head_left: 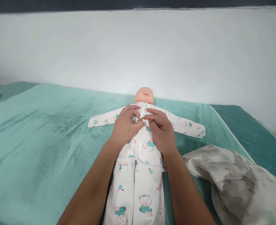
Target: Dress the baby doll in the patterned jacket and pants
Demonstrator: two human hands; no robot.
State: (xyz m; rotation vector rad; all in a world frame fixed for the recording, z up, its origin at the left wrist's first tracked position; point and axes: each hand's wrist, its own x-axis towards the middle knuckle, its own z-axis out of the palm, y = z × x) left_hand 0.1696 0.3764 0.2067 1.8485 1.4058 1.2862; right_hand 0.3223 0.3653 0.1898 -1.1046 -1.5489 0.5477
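Note:
A baby doll (144, 95) lies on its back on a teal blanket (46, 131), dressed in a white printed sleepsuit (138, 175) with its sleeves spread out to both sides. My left hand (125, 125) and my right hand (160, 131) meet on the doll's chest. Both pinch the front edges of the sleepsuit near the collar, fingers curled around the fabric by the buttons.
A crumpled white printed cloth (236, 181) lies at the right, near my right forearm. A darker green surface (250, 131) shows beyond the blanket's right edge. A white wall (138, 50) rises right behind the doll's head.

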